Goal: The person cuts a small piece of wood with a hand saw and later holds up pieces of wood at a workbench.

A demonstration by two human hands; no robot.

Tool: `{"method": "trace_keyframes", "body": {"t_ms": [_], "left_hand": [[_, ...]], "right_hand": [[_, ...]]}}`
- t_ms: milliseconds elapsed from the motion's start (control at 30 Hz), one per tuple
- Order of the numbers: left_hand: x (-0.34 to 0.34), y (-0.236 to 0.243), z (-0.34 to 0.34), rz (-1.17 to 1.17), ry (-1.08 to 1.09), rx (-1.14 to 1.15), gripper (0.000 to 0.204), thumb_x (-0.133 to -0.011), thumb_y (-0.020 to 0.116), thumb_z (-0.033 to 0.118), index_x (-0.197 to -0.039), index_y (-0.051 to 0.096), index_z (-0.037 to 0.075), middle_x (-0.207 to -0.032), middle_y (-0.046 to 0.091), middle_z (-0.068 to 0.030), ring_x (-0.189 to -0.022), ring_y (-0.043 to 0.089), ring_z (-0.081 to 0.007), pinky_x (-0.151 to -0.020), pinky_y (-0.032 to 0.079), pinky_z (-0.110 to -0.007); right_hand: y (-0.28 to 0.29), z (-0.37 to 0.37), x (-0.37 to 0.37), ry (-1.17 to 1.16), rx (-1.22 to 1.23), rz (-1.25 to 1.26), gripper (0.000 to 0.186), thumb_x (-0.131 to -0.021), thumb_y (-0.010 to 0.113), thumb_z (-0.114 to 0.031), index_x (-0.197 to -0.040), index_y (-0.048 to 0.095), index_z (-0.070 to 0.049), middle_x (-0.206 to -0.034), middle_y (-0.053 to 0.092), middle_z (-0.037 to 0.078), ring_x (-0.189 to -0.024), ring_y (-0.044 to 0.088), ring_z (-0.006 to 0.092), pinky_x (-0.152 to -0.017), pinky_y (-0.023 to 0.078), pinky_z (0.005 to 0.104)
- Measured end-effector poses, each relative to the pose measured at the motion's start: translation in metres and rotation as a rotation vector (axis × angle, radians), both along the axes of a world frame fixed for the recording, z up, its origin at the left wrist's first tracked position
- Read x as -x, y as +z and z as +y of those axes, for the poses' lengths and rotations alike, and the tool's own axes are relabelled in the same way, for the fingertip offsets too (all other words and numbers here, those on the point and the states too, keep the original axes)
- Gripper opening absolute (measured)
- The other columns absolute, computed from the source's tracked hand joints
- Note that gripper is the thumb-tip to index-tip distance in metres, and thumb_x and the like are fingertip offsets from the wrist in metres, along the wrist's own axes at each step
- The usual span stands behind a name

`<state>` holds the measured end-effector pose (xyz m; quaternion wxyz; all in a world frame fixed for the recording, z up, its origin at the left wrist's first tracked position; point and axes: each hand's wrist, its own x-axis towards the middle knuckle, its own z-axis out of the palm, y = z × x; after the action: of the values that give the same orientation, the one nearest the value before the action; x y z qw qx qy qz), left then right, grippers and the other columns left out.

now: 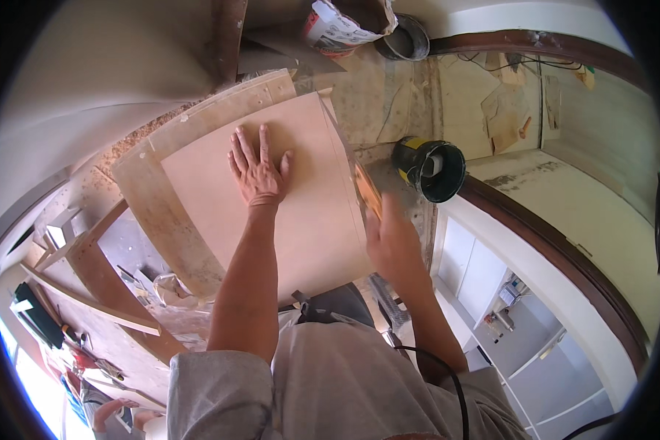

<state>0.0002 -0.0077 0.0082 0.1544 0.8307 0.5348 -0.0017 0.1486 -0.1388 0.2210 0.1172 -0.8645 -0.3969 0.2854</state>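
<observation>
A pale tan sheet (220, 213) lies over a worn wooden board (158, 202) in the middle of the head view. My left hand (260, 165) rests flat on the sheet with its fingers spread. At the sheet's right edge, my right hand (392, 235) grips an orange-handled tool (368, 189), held lengthwise along that edge; it looks like a saw, but its blade shows only in part. A dark green bucket (444, 183) with something pale inside lies right of the tool.
A torn sack (330, 29) and a black bucket (418, 40) sit at the top. Wooden pieces (110, 293) and scattered tools (73, 334) are at the left. A white shelving unit (477, 264) is at lower right. Another person (114, 414) shows at lower left. A black cable (458, 396) hangs by my right arm.
</observation>
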Motion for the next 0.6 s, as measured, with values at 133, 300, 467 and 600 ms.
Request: {"method": "trace_keyframes", "body": {"t_ms": [133,300,467,600], "left_hand": [[-0.003,0.002,0.002,0.007,-0.008,0.014,0.078,-0.096,0.047,0.062,-0.162,0.022,0.030,-0.168,0.011,-0.0174,-0.156,0.010,-0.0350,-0.124,0.011,-0.051],[-0.016,0.003,0.000,0.017,-0.043,0.006,0.078,-0.096,0.047,0.061,-0.162,0.022,0.029,-0.169,0.010,-0.0177,-0.156,0.008,-0.0350,-0.124,0.011,-0.051],[-0.004,-0.001,0.003,0.009,-0.015,0.011,0.079,-0.096,0.048,0.062,-0.162,0.022,0.029,-0.169,0.010,-0.0182,-0.156,0.009,-0.0352,-0.124,0.011,-0.051],[-0.001,-0.001,0.001,-0.050,0.002,-0.011,0.080,-0.094,0.052,0.060,-0.161,0.024,0.027,-0.167,0.015,-0.0199,-0.155,0.013,-0.0364,-0.123,0.013,-0.053]], "right_hand": [[-0.034,0.013,-0.006,-0.078,0.062,0.094,0.023,-0.100,0.055,-0.018,-0.113,0.045,-0.001,-0.077,0.064,0.027,-0.075,0.065,0.0488,-0.065,0.050,0.0567],[-0.097,0.111,-0.049,-0.054,-0.011,-0.001,0.022,-0.100,0.054,-0.019,-0.111,0.047,-0.001,-0.078,0.065,0.029,-0.076,0.066,0.0486,-0.065,0.052,0.0549],[-0.032,0.073,-0.023,-0.082,0.128,0.093,0.023,-0.099,0.053,-0.018,-0.112,0.046,0.000,-0.084,0.065,0.032,-0.081,0.065,0.0512,-0.070,0.051,0.0590],[-0.008,-0.001,-0.001,-0.069,0.077,0.043,0.027,-0.099,0.053,-0.019,-0.117,0.045,-0.001,-0.087,0.066,0.031,-0.083,0.064,0.0521,-0.072,0.049,0.0609]]}}
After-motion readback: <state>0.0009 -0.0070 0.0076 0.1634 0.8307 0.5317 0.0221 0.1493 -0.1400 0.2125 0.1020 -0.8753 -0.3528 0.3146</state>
